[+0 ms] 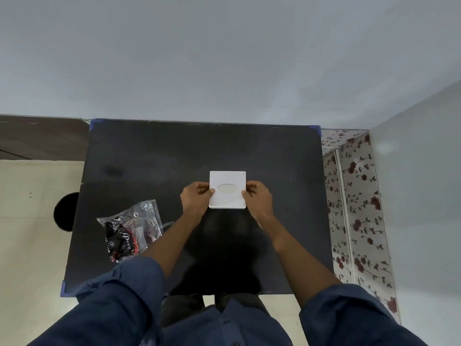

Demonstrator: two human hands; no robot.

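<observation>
A white square box (227, 179) with an oval window in its top sits near the middle of the black table (149, 158). My left hand (195, 197) grips its left edge, thumb on top. Opposite it, my right hand (258, 197) grips the right edge the same way. Both forearms reach in from the near side, in rolled dark blue sleeves.
A clear plastic bag (132, 228) holding black and red items lies on the table's near left. Blue tape marks the table corners. A grey wall stands behind, a floral-covered surface (356, 208) to the right, and a cream floor with a dark round hole (66, 211) to the left.
</observation>
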